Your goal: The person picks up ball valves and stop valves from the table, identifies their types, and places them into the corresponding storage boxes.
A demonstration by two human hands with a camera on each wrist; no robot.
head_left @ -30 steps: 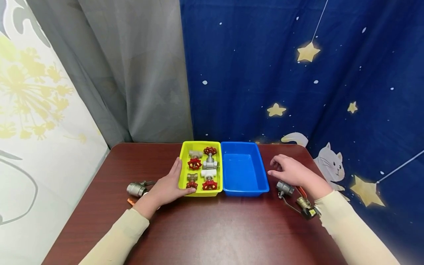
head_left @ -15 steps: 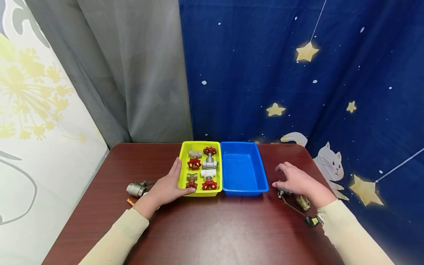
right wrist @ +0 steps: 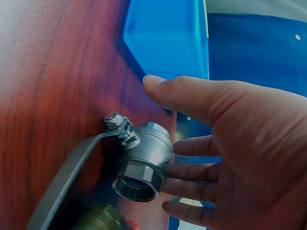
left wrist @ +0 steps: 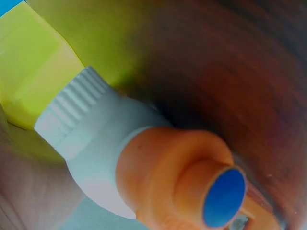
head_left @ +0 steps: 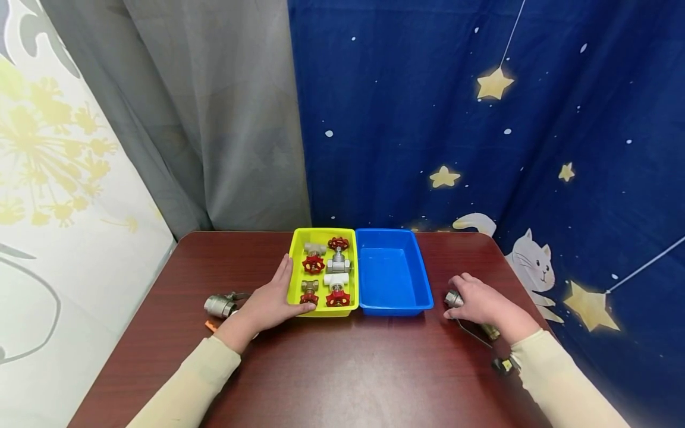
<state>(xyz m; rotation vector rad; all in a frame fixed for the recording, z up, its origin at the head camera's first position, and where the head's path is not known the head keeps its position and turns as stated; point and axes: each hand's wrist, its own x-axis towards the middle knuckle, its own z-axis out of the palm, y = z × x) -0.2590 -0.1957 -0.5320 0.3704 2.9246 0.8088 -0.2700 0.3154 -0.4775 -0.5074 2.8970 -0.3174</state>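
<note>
My left hand point(head_left: 270, 303) rests against the left side of the yellow tray point(head_left: 345, 311), fingers straight along its wall and thumb on the front rim. Inside the tray lie several valves with red handwheels, among them a white one point(head_left: 337, 280). To the right, my right hand point(head_left: 484, 306) reaches over a silver ball valve point(right wrist: 146, 155) with a long metal lever. In the right wrist view its straight fingers lie close beside the valve body, while the thumb stands apart from it. Whether the fingertips touch cannot be told. A brass valve point(right wrist: 100, 220) is partly hidden below.
The blue tray point(head_left: 393, 279) stands against the yellow one. Under my left wrist lies a white plastic valve with an orange handle point(left wrist: 177, 167), beside a silver ball valve point(head_left: 218, 306). A dark lever end point(head_left: 503, 364) shows near my right sleeve. Curtains hang behind the table.
My right hand has moved down and slightly right, from beside the blue tray to around the silver ball valve. My left hand has stayed on the yellow tray.
</note>
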